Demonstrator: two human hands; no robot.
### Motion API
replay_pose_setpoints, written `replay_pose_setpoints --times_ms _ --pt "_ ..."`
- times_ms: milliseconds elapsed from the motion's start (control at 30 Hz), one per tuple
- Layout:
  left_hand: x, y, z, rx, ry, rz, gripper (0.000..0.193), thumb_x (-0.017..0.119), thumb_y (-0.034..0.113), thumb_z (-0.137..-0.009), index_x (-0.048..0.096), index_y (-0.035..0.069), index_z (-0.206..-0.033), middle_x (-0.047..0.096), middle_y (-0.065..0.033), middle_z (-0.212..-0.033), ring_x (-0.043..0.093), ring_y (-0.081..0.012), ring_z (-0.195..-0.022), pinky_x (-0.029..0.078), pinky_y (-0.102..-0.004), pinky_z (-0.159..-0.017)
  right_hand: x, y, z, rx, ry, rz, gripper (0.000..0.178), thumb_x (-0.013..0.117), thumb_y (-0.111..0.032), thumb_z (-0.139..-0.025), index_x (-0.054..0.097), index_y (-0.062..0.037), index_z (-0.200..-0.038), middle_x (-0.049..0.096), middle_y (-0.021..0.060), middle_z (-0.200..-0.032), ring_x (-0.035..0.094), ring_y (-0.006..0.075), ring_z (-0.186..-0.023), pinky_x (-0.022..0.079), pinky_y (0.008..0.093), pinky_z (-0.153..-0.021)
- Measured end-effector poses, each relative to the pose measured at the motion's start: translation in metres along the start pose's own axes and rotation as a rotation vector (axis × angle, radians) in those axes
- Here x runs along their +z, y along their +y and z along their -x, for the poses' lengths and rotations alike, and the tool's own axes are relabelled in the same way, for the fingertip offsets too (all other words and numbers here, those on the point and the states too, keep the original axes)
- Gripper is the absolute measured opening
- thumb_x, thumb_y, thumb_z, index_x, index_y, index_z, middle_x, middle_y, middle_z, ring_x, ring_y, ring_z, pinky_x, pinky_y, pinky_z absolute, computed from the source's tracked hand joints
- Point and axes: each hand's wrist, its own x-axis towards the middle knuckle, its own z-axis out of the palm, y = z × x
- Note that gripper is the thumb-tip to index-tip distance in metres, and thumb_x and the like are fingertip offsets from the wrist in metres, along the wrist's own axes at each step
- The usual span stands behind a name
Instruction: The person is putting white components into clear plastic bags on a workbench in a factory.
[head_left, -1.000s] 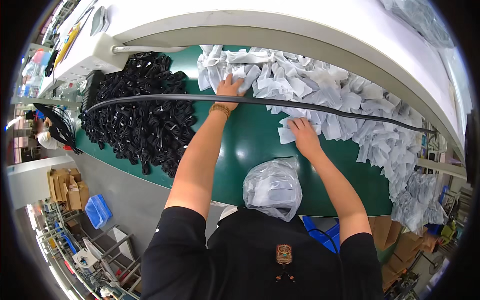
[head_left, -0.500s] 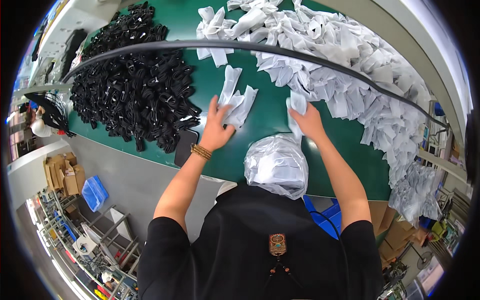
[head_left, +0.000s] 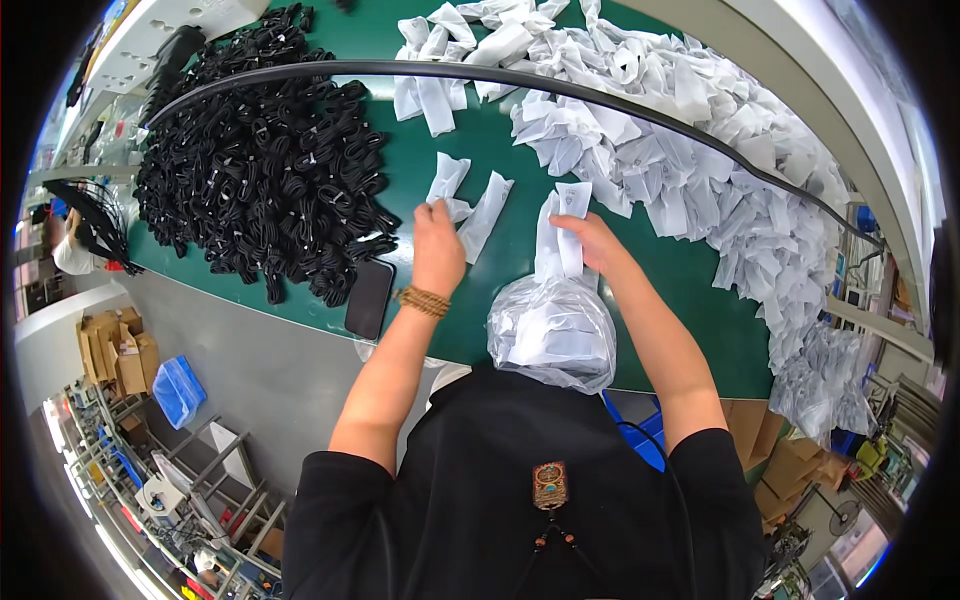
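My left hand (head_left: 438,250) is closed on the lower end of a white translucent packet (head_left: 449,178) at the middle of the green table. Just right of it another white packet (head_left: 487,216) lies slanted on the surface. With its thumb in front, my right hand (head_left: 594,240) grips white packets (head_left: 572,232), which stand side by side above the mouth of a clear plastic bag (head_left: 552,338). White packets show through the bag, which sits at the table's near edge against my black shirt. What the packets contain is hard to make out.
A heap of coiled black cables (head_left: 262,180) covers the table's left, beside a dark phone (head_left: 370,298). White packets (head_left: 680,130) pile up at the far right. A black cable (head_left: 440,68) arches across the view. A blue bin (head_left: 640,425) shows below the table (head_left: 680,330).
My left hand has closed on a packet that it was reaching over, and the two loose packets lie farther apart. My right hand has moved left with packets, bringing them over the bag.
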Motion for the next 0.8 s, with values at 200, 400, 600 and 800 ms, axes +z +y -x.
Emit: replay_pose_setpoints --times_ms 200,400,600,800 --pt "0.001 0.018 0.009 0.014 -0.026 -0.428 0.061 0.069 0.014 -0.068 0.046 -0.004 -0.122 0.038 -0.0226 -0.126 0.038 -0.0422 -0.115 0.033 -0.0531 -0.094 -0.008 -0.002 0.011 -0.062 0.059 0.013 0.037 0.07 -0.013 -0.079 0.059 0.0015 -0.112 0.065 0.0102 -0.103 0.065 0.0234 -0.09 0.053 0.0392 -0.08" --pt "-0.004 0.05 -0.01 -0.161 -0.126 -0.142 0.064 0.07 0.015 -0.073 0.041 -0.005 -0.127 0.05 -0.0295 -0.114 0.049 -0.0439 -0.107 0.04 -0.0499 -0.092 -0.011 0.004 0.015 -0.053 0.071 -0.017 0.037 0.071 -0.012 -0.078 0.06 0.0013 -0.111 0.065 0.0094 -0.102 0.065 0.0226 -0.089 0.053 0.0377 -0.079" --pt "0.032 0.002 -0.009 -0.294 -0.145 0.02 0.06 0.065 0.02 -0.083 0.04 -0.008 -0.13 0.058 -0.0332 -0.1 0.056 -0.0467 -0.096 0.046 -0.0477 -0.087 -0.009 0.005 0.012 -0.079 0.066 0.035 0.038 0.072 -0.012 -0.078 0.059 0.0006 -0.112 0.065 0.0089 -0.102 0.064 0.0222 -0.089 0.052 0.0371 -0.078" --pt "0.048 0.002 -0.027 -0.009 0.123 0.031 0.06 0.063 0.02 -0.083 0.037 -0.009 -0.129 0.053 -0.0289 -0.112 0.052 -0.0443 -0.104 0.042 -0.049 -0.09 -0.012 0.004 0.013 -0.092 0.076 0.015 0.043 0.073 -0.014 -0.077 0.058 0.0003 -0.115 0.064 0.0086 -0.105 0.063 0.0215 -0.093 0.052 0.0369 -0.08"
